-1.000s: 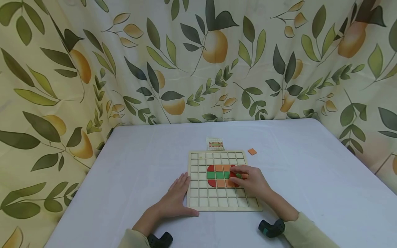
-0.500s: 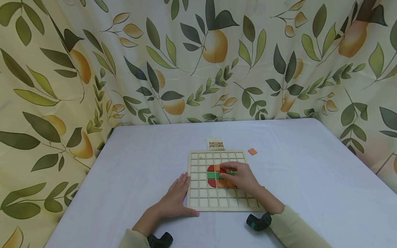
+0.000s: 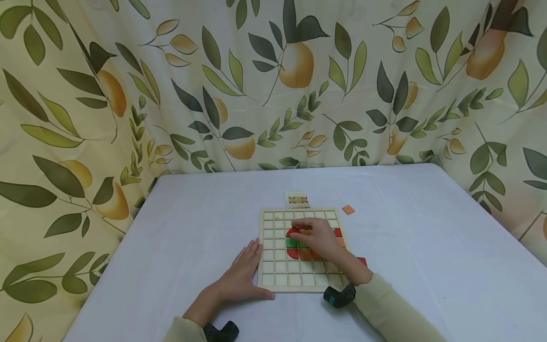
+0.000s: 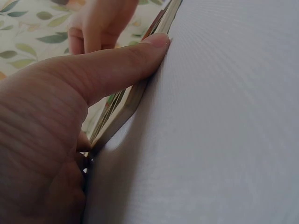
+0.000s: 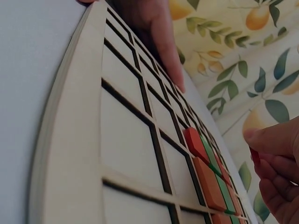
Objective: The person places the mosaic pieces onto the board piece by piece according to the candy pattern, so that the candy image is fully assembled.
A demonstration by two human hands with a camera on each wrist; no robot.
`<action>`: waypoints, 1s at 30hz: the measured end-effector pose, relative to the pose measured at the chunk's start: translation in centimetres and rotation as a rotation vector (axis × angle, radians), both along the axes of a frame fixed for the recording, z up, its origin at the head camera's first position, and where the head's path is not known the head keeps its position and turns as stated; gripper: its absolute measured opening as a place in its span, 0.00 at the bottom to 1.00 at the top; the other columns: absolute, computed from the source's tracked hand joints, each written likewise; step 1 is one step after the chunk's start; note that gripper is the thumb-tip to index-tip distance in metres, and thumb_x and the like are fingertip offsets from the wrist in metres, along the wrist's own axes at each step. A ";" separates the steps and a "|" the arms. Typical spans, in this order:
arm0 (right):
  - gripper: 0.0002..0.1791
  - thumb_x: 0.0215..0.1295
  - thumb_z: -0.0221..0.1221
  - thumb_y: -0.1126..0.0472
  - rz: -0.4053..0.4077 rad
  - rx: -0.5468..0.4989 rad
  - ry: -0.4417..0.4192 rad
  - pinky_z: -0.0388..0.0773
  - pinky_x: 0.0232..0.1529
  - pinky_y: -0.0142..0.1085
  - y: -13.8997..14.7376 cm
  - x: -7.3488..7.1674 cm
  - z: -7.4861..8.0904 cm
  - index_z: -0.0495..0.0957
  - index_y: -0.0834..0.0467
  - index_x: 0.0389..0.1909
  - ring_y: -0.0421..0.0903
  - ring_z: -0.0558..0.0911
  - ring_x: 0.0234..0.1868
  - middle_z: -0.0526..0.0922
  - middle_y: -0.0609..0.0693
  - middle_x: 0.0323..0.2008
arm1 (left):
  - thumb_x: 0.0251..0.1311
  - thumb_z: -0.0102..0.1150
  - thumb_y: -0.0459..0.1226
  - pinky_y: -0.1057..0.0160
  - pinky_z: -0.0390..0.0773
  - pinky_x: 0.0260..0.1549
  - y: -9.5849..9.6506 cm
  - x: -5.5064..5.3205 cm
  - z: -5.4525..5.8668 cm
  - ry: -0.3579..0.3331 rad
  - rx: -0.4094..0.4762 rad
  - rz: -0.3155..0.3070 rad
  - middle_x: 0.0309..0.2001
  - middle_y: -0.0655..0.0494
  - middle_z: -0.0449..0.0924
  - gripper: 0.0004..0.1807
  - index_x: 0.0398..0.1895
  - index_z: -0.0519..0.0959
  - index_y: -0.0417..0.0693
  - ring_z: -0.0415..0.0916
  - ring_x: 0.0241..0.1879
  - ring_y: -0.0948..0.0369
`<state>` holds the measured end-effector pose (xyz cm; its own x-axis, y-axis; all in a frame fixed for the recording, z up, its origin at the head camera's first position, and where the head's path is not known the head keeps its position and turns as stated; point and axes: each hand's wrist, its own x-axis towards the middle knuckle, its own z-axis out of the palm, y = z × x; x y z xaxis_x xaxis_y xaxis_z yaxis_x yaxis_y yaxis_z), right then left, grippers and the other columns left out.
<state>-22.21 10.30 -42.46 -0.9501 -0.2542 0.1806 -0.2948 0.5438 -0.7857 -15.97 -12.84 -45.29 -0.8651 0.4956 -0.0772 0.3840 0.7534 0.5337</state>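
A square wooden grid board (image 3: pixel 273 267) lies on the white-covered table. Red, green and orange tiles fill a patch of its middle cells, among them a green tile (image 3: pixel 291 242) and a rounded red tile (image 3: pixel 292 253). My left hand (image 3: pixel 241 273) lies flat along the board's left side, fingers straight, with the thumb (image 4: pixel 126 60) at its front edge. Above the tiles, my right hand (image 3: pixel 318 237) pinches a small red tile (image 5: pixel 255 157) between thumb and fingers. That hand hides part of the pattern.
Behind the board lies a small pattern card (image 3: pixel 297 199). An orange tile (image 3: pixel 348 209) is on the table past the back right corner. Another red tile (image 3: pixel 362 261), partly covered by the right forearm, shows beside the board. A patterned curtain (image 3: pixel 273 95) hangs behind the table.
My right hand has moved left across the board with the red tile, from the pattern's right end toward its upper left. My left hand has stayed still.
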 end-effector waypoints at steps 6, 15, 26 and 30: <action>0.17 0.52 0.66 0.65 0.017 -0.029 0.017 0.78 0.41 0.37 -0.8 -0.4 -0.3 0.81 0.63 0.44 0.45 0.79 0.39 0.83 0.50 0.39 | 0.34 0.58 0.71 0.53 0.39 0.65 0.0 0.0 0.0 0.002 -0.004 -0.001 0.72 0.48 0.36 0.68 0.71 0.44 0.39 0.29 0.70 0.57; 0.16 0.51 0.67 0.64 0.036 0.024 0.032 0.77 0.42 0.37 -2.1 -1.0 -0.7 0.82 0.62 0.43 0.43 0.79 0.40 0.83 0.50 0.40 | 0.34 0.59 0.71 0.53 0.39 0.65 -0.1 0.0 0.1 -0.009 -0.008 0.005 0.72 0.49 0.35 0.68 0.71 0.44 0.39 0.29 0.70 0.57; 0.16 0.50 0.68 0.64 0.058 0.095 0.085 0.77 0.42 0.38 -2.9 -1.6 -1.1 0.82 0.63 0.42 0.44 0.80 0.41 0.83 0.51 0.40 | 0.35 0.59 0.70 0.53 0.38 0.65 0.0 0.0 0.1 -0.016 0.002 0.007 0.72 0.50 0.34 0.67 0.71 0.43 0.40 0.29 0.70 0.58; 0.16 0.50 0.68 0.64 0.053 0.114 0.056 0.77 0.44 0.38 -3.1 -1.8 -1.1 0.82 0.62 0.43 0.45 0.79 0.42 0.83 0.51 0.41 | 0.36 0.59 0.70 0.53 0.38 0.65 0.0 0.1 0.3 -0.019 0.003 0.006 0.72 0.49 0.35 0.67 0.71 0.43 0.39 0.29 0.70 0.58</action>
